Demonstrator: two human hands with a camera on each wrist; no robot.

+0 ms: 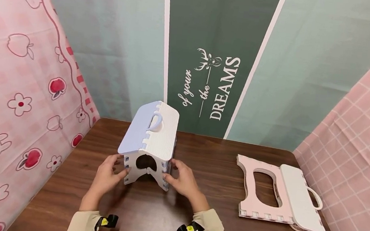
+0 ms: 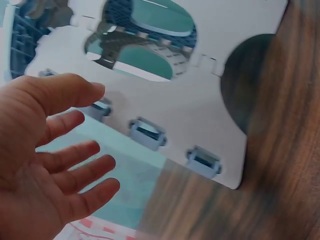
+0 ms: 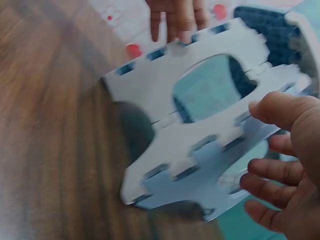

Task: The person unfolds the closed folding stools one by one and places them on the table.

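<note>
A blue and white folding stool (image 1: 152,127) stands on the table, its two-part top peaked like a roof with a blue carry handle. Its white end panel (image 2: 165,110) is creased at the middle around an oval hole. My left hand (image 1: 108,173) is at the stool's left side, thumb by the panel's edge and fingers spread loosely beside it. On the other side my right hand (image 1: 183,178) has its thumb at the edge of the panel and its fingers lightly bent alongside the blue side panel (image 3: 200,175). Neither hand closes round the stool.
A pink and white folding stool (image 1: 266,190) lies folded flat on the right of the brown wooden table (image 1: 208,222). Printed cloths hang behind the table and along both sides.
</note>
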